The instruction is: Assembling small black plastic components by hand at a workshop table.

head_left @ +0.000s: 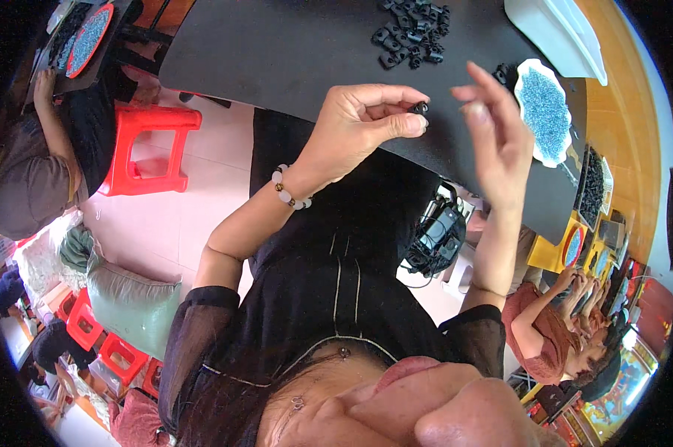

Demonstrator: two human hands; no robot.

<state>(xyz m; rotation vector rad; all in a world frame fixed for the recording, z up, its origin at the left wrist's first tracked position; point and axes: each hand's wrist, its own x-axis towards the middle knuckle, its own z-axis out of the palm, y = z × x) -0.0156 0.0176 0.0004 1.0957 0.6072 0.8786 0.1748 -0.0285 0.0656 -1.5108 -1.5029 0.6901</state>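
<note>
My left hand [355, 128] pinches a small black plastic part [420, 109] between thumb and forefinger, just over the near edge of the dark table [277, 45]. Facing it on the right, my right hand [498, 145] is raised with its fingers apart, slightly blurred, and nothing shows in it. Beyond both hands lies a pile of small black plastic parts [412, 33]. Next to my right hand stands a white scalloped dish [531, 65] full of tiny blue-silver pieces, too fine to make out. A few more black parts [505, 74] sit by the dish.
A white plastic bin [563, 37] stands at the far right of the table. Red stools [150, 115] and a stuffed pale green sack [135, 302] are on the floor to the left. Other people work at tables on both sides. A black device [437, 235] hangs below the table edge.
</note>
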